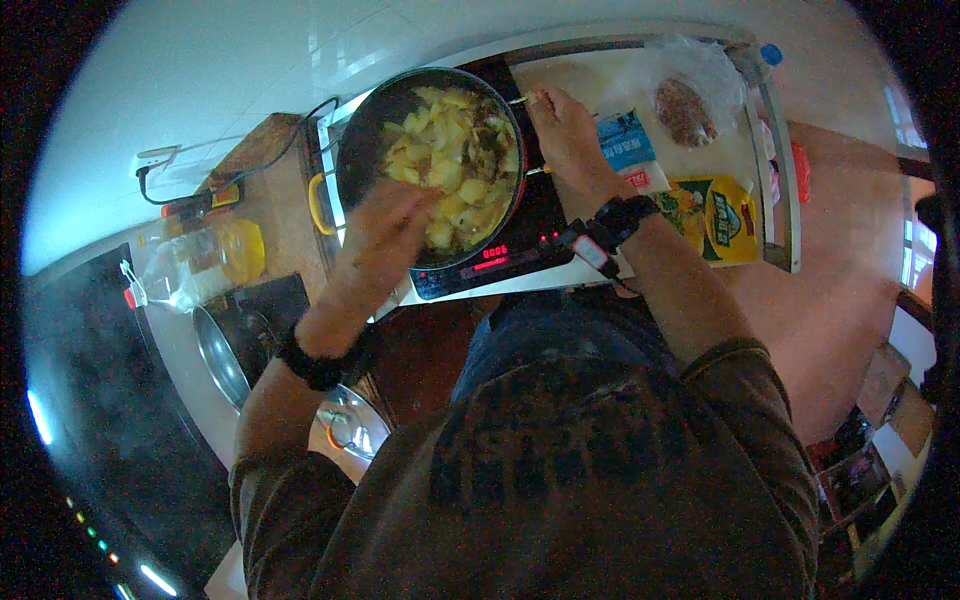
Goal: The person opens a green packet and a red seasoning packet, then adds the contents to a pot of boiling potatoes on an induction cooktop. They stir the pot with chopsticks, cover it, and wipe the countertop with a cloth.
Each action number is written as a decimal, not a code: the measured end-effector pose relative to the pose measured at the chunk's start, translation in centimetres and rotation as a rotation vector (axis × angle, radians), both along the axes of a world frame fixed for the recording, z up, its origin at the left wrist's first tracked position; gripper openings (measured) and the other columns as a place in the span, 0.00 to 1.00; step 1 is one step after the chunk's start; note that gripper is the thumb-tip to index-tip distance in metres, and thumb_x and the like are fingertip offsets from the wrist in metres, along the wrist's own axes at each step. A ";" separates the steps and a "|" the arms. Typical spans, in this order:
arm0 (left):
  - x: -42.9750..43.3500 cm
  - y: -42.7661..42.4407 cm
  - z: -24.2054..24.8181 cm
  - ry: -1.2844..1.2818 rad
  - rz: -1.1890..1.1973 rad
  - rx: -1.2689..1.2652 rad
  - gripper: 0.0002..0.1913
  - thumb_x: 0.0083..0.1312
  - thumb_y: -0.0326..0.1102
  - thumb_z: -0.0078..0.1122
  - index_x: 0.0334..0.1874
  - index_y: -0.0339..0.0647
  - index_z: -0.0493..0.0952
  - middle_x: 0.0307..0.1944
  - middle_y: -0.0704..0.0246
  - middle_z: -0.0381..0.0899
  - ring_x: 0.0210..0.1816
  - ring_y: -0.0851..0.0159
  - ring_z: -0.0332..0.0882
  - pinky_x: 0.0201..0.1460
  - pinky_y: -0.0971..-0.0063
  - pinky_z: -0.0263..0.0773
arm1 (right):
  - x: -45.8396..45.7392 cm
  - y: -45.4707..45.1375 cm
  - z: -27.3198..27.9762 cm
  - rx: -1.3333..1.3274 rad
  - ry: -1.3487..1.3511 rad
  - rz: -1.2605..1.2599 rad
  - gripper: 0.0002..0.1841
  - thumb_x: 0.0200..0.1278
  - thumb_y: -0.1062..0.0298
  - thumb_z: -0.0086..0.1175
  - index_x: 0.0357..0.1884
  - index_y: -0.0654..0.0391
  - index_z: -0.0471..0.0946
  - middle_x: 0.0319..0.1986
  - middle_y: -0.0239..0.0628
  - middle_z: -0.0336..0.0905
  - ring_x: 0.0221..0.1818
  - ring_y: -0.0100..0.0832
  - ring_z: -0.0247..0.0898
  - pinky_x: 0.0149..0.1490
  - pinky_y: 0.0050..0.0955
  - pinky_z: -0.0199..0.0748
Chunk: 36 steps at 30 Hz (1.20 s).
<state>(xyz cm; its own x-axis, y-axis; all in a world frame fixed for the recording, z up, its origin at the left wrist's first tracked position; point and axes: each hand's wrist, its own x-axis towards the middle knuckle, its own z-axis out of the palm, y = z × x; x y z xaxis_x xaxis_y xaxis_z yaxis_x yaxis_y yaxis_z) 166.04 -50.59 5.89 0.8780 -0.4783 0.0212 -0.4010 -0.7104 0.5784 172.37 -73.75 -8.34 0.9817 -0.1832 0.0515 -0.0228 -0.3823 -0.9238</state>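
Note:
A deep dark pan sits on a black induction cooker whose red display is lit. Pale yellow sliced pieces of food, perhaps potato, fill much of it, with some darker bits at the right side. My left hand is over the pan's near left rim, fingers toward the food. Motion blurs those fingers, so whether they hold anything is unclear. At the pan's right, my right hand is closed around the side handle and hides most of it. The opposite yellow loop handle is free.
Right of the cooker lie a blue-and-white packet, a yellow packet and a clear plastic bag with brownish contents. Leftward are an oil bottle, a metal basin and a power cord running to a wall socket.

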 end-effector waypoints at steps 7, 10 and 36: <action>4.3 -4.2 -6.4 -0.126 -0.012 0.007 0.08 0.64 0.31 0.55 0.42 0.36 0.78 0.39 0.57 0.80 0.41 0.51 0.78 0.43 0.65 0.73 | -0.4 -0.2 1.0 0.036 0.046 0.005 0.17 0.70 0.56 0.44 0.42 0.62 0.75 0.24 0.45 0.73 0.27 0.39 0.69 0.36 0.36 0.67; 7.5 -1.2 -7.6 -0.239 0.058 0.029 0.08 0.65 0.32 0.55 0.40 0.35 0.78 0.39 0.57 0.80 0.41 0.51 0.78 0.43 0.66 0.73 | -0.7 -0.2 1.5 0.118 0.106 0.000 0.17 0.70 0.56 0.44 0.41 0.62 0.75 0.25 0.46 0.73 0.28 0.40 0.70 0.36 0.37 0.67; 0.2 1.6 -3.7 0.074 0.422 -0.206 0.08 0.65 0.31 0.58 0.39 0.33 0.80 0.34 0.62 0.80 0.34 0.64 0.78 0.39 0.75 0.71 | -0.6 -0.1 0.5 -0.139 -0.138 -0.038 0.18 0.69 0.56 0.47 0.44 0.62 0.76 0.34 0.50 0.79 0.38 0.51 0.75 0.43 0.40 0.71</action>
<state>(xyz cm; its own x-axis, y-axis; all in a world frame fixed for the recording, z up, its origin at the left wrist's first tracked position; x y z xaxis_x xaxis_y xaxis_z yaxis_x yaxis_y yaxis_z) 166.28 -49.01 2.21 0.9974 -0.0718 0.0077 -0.0539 -0.6699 0.7404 171.77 -73.88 -7.84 0.9562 -0.2014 0.2123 0.0834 -0.5078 -0.8574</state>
